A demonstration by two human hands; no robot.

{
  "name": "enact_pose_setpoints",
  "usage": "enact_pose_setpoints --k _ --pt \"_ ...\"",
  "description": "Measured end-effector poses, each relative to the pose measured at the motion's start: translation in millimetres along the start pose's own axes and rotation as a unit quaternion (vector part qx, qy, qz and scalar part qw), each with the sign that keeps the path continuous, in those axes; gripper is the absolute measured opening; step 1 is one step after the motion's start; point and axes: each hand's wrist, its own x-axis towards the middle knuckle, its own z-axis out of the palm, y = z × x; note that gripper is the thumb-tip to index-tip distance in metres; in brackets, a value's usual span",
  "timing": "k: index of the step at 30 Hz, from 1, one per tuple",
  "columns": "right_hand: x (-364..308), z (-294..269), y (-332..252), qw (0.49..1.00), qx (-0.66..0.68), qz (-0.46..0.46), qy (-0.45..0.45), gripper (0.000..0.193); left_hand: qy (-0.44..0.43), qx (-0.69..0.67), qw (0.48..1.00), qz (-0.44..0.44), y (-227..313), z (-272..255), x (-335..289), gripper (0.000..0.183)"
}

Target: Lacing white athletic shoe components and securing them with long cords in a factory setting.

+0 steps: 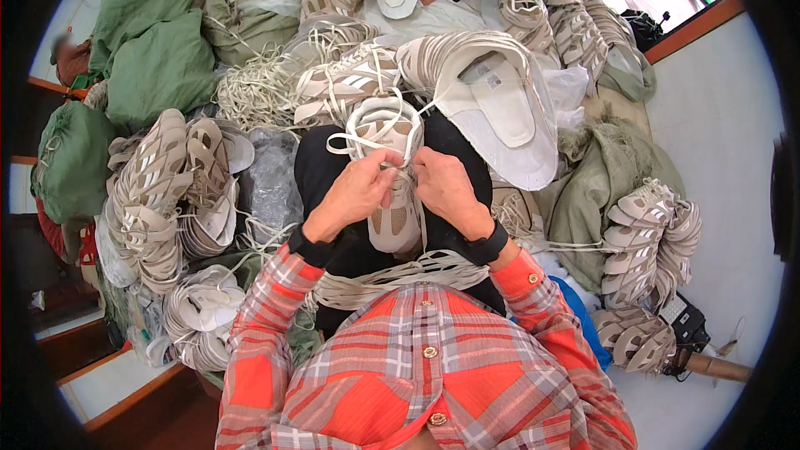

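Shoe (393, 233) in beige rests on the person's lap, toe pointing back at the plaid shirt (500, 342), between black-trousered knees. From the head view I see both hands at its throat. The right hand (446, 187) has its fingertips pinched together on the white shoelace (346, 150); the left hand (360, 187) curls its fingers close in beside them — whether they grip the lace, I can't tell. A bundle of pale laces (392, 279) crosses the lap just below the toe. Around the knees lie nested shoes (150, 200), a lace tangle (262, 87) and green sacks (158, 50) — heaped close.
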Motion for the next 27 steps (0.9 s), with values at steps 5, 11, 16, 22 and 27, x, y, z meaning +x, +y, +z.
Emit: enact_pose_setpoints --k 5,11,16,22,27 --pt "-8 9 8 0.999 0.034 0.024 0.024 0.008 -0.078 -0.116 0.99 -0.002 -2 -11 -4 0.032" --pt "-3 9 15 0.989 0.091 0.113 0.003 0.01 -0.079 0.068 0.994 0.044 5 -19 -5 0.038" --pt "-4 15 3 0.996 -0.001 0.086 0.02 0.013 -0.031 0.11 0.987 0.115 2 -19 11 0.029" --pt "-6 9 1 0.998 -0.015 0.049 0.022 0.014 -0.01 0.164 0.98 0.11 10 -19 38 0.017" --pt "-4 11 -11 0.993 -0.094 0.076 -0.008 0.009 -0.016 0.239 0.958 0.155 11 -19 38 0.012"
